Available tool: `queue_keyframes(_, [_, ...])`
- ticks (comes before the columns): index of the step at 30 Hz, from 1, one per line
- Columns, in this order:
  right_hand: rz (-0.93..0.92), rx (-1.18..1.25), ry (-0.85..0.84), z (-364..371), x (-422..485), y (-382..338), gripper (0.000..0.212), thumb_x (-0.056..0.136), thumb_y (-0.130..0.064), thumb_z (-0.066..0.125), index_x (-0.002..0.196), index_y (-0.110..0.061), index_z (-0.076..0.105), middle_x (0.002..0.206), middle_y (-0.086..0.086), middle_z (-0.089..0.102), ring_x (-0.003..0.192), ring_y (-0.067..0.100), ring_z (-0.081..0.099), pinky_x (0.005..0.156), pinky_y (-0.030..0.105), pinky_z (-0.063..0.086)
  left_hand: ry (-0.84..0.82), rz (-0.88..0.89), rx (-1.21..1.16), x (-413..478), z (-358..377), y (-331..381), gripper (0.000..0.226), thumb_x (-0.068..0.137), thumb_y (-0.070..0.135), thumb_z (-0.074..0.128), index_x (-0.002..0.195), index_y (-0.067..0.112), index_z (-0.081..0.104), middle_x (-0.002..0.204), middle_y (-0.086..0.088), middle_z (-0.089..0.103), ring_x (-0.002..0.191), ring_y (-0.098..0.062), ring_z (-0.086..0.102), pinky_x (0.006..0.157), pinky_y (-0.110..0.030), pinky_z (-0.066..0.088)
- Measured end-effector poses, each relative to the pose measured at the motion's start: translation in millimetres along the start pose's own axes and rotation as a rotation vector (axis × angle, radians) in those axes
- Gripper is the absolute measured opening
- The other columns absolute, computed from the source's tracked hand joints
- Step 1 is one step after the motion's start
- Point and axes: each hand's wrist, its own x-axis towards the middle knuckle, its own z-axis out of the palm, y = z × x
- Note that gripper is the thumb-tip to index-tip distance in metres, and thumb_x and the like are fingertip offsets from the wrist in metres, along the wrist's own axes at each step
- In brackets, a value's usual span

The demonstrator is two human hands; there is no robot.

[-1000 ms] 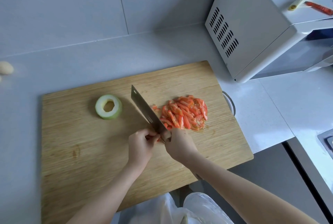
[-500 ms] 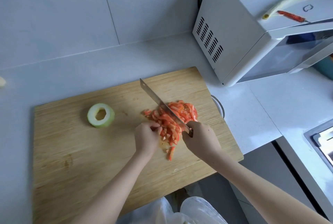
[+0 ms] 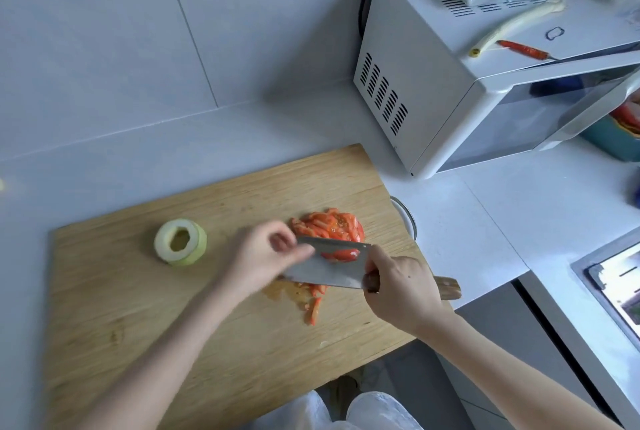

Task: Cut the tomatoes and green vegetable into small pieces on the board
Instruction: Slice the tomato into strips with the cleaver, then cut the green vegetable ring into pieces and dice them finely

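Head view, right hand (image 3: 401, 286): grips cleaver (image 3: 325, 267) handle.
Left hand (image 3: 266, 253): at blade tip, blurred, grip unclear.
Tomato pieces (image 3: 329, 227): just beyond blade's flat.

One board (image 3: 138, 308), one knife (image 3: 329, 270), one green ring (image 3: 162, 244).

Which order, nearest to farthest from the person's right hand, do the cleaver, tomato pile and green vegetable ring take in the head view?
1. Cleaver: gripped in the right hand.
2. Tomato pile: just beyond the blade, on the board.
3. Green vegetable ring: toward the board's left end.
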Motion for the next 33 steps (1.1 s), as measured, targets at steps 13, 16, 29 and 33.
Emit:
queue_keyframes(13, [-0.221,-0.099,0.012,-6,8,19,0.035,0.048,-0.004,0.071,0.070,-0.017,0.048,0.041,-0.011,0.037,0.036,0.014,0.026,0.033,0.021,0.027,0.051,0.004,0.303,65,54,2,0.024,0.079,0.044,0.067,0.076,0.019,0.068,0.072,0.007,0.064,0.072,-0.013,0.060,0.050,-0.020,0.033])
queue_keyframes(16, [-0.245,-0.111,0.022,-8,11,25,0.038,0.045,-0.005,0.072,0.071,-0.018,0.047,0.040,-0.010,0.044,0.035,0.014,0.028,0.035,0.019,0.024,-0.025,0.082,0.216,60,60,15,0.042,0.070,0.063,0.065,0.086,0.024,0.062,0.079,0.012,0.062,0.073,-0.008,0.057,0.057,-0.021,0.039])
queue_keyframes(29, [-0.277,-0.021,-0.007,-14,17,61,0.025,0.053,-0.006,0.065,0.069,-0.017,0.049,0.041,-0.008,0.045,0.035,0.015,0.035,0.035,0.023,0.034,0.206,-0.156,0.312,75,53,-14,0.015,0.084,0.029,0.065,0.080,0.016,0.070,0.084,-0.002,0.069,0.084,-0.023,0.062,0.062,-0.026,0.037])
queue_keyframes(33, [-0.112,0.160,-0.213,-25,25,67,0.018,0.069,-0.017,0.058,0.079,-0.026,0.046,0.051,-0.012,0.049,0.048,0.011,0.043,0.054,0.026,0.042,0.308,-0.280,0.098,73,18,-33,0.023,0.092,0.024,0.055,0.089,0.009,0.073,0.095,-0.004,0.071,0.094,-0.022,0.062,0.072,-0.029,0.041])
